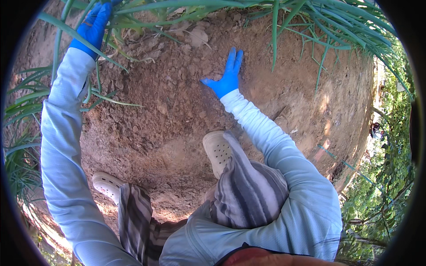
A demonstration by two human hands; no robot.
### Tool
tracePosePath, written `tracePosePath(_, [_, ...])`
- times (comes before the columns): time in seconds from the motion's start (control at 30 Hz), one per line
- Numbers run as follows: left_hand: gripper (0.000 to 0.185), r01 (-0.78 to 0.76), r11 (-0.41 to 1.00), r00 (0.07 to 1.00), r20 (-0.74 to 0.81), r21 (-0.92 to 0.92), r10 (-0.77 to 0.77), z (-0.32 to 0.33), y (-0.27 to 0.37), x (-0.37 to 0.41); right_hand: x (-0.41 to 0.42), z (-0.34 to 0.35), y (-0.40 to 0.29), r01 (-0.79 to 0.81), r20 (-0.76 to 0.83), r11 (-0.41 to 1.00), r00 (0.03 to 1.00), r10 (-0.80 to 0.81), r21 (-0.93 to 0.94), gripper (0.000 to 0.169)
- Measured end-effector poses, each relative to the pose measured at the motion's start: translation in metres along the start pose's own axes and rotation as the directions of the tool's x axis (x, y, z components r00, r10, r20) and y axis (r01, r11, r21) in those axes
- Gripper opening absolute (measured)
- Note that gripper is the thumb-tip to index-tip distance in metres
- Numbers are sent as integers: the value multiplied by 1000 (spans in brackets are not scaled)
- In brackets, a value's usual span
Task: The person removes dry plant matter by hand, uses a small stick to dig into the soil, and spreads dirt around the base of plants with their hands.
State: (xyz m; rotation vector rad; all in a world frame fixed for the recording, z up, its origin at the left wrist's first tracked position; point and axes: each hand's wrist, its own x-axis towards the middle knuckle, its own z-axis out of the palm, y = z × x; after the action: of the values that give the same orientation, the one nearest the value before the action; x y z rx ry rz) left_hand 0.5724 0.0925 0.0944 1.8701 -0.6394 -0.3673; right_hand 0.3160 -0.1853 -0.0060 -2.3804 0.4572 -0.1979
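My left hand [91, 31], in a blue glove, is raised at the upper left among long green onion-like leaves [159, 6]. Its fingers run towards the picture's top edge, and leaves cross in front of it, so its grip cannot be made out. My right hand [228, 74], also blue-gloved, is over the bare brown soil [159, 99] near the upper middle. Its thumb is spread away from its fingers, and it holds nothing.
More long-leaved plants grow at the upper right [342, 25] and along the left [30, 99]. Below my hands are my two beige perforated clogs [218, 151] and striped trousers [249, 196]. Leafy greenery [376, 199] borders the soil at the right.
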Motion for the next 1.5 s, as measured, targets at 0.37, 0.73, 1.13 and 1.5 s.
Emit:
tracePosePath(0.37, [40,-41,999,999,8,-5,41,4,10,1,58,28,-26,134,-32,988,990,-136,-72,119])
tracePosePath(0.73, [41,11,991,1000,-11,-132,-13,-3,-8,4,79,14,-38,239,147,922,968,-203,-303,100])
tracePosePath(1.13, [41,-75,996,997,16,-44,76,-3,-13,1,-71,-3,-11,460,530,860,797,-290,-222,105])
tracePosePath(1.5, [39,-121,993,992,35,0,121,-2,-17,3,-3,43,-50,447,515,850,817,-261,-278,100])
